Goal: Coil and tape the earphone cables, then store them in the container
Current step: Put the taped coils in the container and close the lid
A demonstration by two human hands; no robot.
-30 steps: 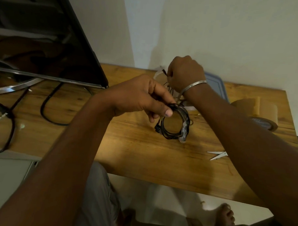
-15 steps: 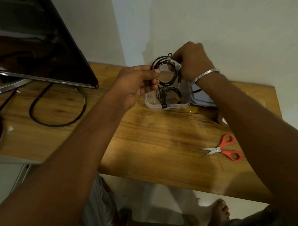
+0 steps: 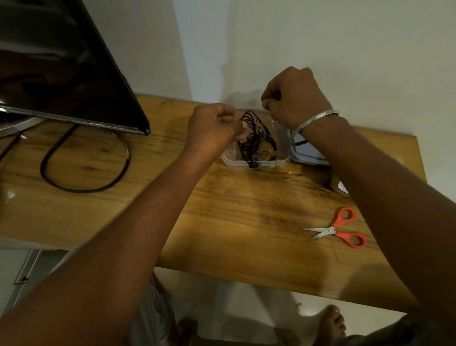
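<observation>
The wooden table [image 3: 245, 226] fills most of what I see, running from the wall down to its near edge. On its far left stands the dark monitor [image 3: 56, 60], tilted, with a black power lead [image 3: 85, 190] looping on the wood near it.

My left hand [image 3: 213, 127] reaches in from the near left and sits at the left wall of the container [image 3: 281, 163]. Its fingers are curled, with the tips right at the top strands of the earphone cables [image 3: 257, 137]. I cannot tell whether they pinch a strand or only touch it. My right hand [image 3: 293, 97] hangs above the far right corner of the container, clear of the cables, clenched with the fingertips drawn in against the thumb. Nothing shows between them.

The container is a clear, shallow plastic box on the far middle of the table. The earphone cables lie inside it. They are thin black wires gathered in loose loops, with pale bits of tape among them and one dark earbud against the near wall.

The blue-grey lid [image 3: 307, 155] lies just right of the container, partly under my right wrist. Orange-handled scissors [image 3: 336, 230] lie on the near right. A brown tape roll [image 3: 337, 184] peeks out beside my right forearm, and a silver bangle [image 3: 315, 120] circles that wrist.
</observation>
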